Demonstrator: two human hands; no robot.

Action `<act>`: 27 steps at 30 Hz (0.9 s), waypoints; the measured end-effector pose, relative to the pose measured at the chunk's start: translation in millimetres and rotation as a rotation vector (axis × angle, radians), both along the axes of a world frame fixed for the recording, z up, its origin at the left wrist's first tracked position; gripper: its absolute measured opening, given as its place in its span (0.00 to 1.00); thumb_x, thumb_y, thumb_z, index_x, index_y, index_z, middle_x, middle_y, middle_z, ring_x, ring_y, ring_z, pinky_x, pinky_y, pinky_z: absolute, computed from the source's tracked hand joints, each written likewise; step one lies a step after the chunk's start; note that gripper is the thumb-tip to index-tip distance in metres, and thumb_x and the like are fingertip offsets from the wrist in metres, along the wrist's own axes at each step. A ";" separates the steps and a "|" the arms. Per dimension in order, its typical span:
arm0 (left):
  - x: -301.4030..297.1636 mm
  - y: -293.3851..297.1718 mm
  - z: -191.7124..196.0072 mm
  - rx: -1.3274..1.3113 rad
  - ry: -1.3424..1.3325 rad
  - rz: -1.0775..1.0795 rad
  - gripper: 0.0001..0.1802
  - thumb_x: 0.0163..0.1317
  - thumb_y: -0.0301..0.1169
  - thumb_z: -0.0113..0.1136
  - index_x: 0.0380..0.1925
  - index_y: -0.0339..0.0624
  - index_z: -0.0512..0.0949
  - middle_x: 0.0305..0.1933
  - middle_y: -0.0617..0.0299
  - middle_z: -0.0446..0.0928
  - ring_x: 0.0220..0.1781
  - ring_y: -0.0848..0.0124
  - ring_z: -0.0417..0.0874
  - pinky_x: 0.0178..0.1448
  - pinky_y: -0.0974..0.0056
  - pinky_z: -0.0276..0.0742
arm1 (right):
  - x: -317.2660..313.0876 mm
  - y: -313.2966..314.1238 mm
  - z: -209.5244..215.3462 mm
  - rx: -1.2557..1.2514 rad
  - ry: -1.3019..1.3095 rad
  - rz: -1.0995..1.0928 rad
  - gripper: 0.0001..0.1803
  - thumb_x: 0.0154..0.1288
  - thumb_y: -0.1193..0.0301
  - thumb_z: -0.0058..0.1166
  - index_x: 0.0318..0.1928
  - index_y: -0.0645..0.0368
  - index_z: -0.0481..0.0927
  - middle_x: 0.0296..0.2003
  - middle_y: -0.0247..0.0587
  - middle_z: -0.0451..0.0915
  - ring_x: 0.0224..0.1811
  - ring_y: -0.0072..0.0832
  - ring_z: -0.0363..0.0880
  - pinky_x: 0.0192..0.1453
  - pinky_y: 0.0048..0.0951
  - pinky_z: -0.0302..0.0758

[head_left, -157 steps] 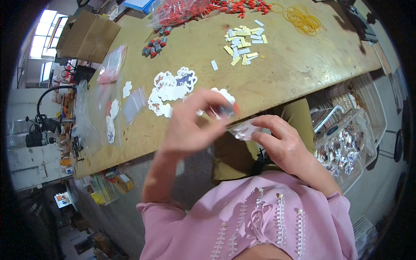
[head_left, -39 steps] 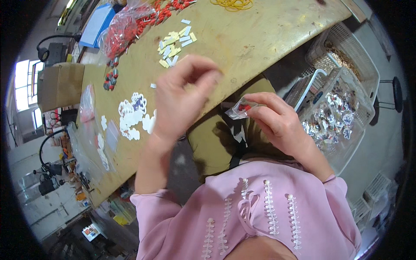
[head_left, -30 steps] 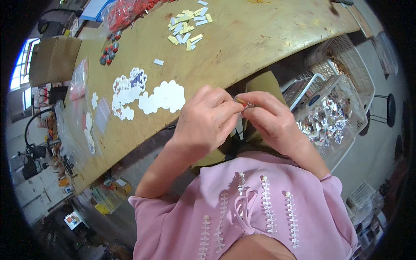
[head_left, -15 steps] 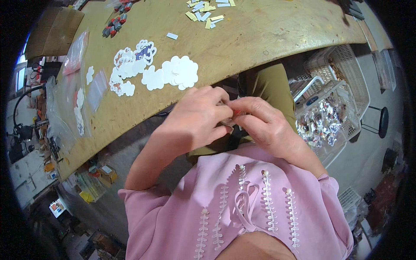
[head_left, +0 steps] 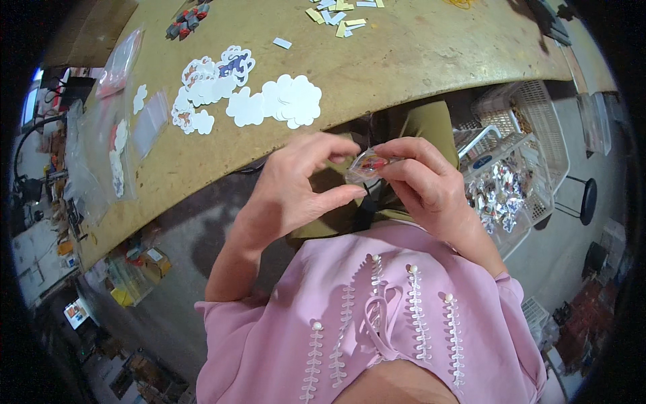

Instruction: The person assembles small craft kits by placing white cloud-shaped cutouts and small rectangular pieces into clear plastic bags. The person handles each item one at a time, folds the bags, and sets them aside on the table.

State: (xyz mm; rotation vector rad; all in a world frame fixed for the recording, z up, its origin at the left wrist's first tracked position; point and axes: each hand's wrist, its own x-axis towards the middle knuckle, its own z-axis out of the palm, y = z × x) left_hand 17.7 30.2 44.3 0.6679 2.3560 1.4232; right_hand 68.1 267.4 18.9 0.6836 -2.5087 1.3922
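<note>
My right hand (head_left: 425,174) pinches a small clear plastic bag (head_left: 364,165) with something red and yellowish inside, held above my lap. What exactly lies in the bag is too small to make out. Just left of it, my left hand (head_left: 296,176) is open, thumb and fingers spread apart around the bag's left side with a gap. On the table (head_left: 377,74) beyond my hands lie white cloud-shaped cards (head_left: 291,101) in an overlapping pile. More cut-out cards, some with printed pictures (head_left: 235,66), are heaped to their left.
Clear plastic bags (head_left: 149,124) lie on the table's left side. Small red and grey pieces (head_left: 187,21) and yellow and white strips (head_left: 340,20) sit farther back. To my right, a clear bin (head_left: 501,192) full of small shiny packets stands by white baskets (head_left: 555,135).
My left hand has let go of the small bag and opened, drawing slightly away to the left. The bag, earlier mostly hidden between both hands, now shows in my right fingers.
</note>
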 end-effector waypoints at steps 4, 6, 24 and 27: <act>9.1 4.0 -25.4 0.149 0.020 0.023 0.10 0.63 0.25 0.77 0.42 0.35 0.87 0.41 0.56 0.88 0.41 0.67 0.89 0.45 0.65 0.85 | -0.4 0.7 -0.8 -0.033 -0.065 -0.030 0.13 0.62 0.87 0.68 0.45 0.62 0.86 0.53 0.47 0.85 0.50 0.38 0.88 0.50 0.33 0.86; 11.8 5.4 -29.9 0.219 0.065 0.052 0.07 0.64 0.22 0.74 0.41 0.34 0.87 0.40 0.55 0.87 0.40 0.67 0.89 0.45 0.66 0.85 | -1.0 1.4 0.1 -0.075 -0.147 -0.040 0.13 0.63 0.87 0.68 0.46 0.62 0.87 0.53 0.46 0.85 0.50 0.35 0.88 0.50 0.29 0.86; 25.9 17.1 -15.8 0.161 0.351 0.132 0.08 0.61 0.16 0.67 0.39 0.36 0.89 0.39 0.53 0.89 0.41 0.62 0.91 0.47 0.61 0.85 | 3.6 22.1 3.9 -0.447 -0.355 -0.058 0.04 0.68 0.81 0.66 0.41 0.66 0.89 0.44 0.48 0.92 0.52 0.38 0.91 0.71 0.44 0.79; 25.0 18.5 -20.3 0.173 0.271 0.075 0.07 0.59 0.16 0.68 0.37 0.36 0.88 0.38 0.54 0.89 0.40 0.60 0.91 0.47 0.60 0.85 | 2.5 22.6 -2.0 -0.181 -0.302 -0.105 0.07 0.67 0.81 0.64 0.44 0.66 0.90 0.45 0.44 0.93 0.53 0.39 0.91 0.74 0.50 0.76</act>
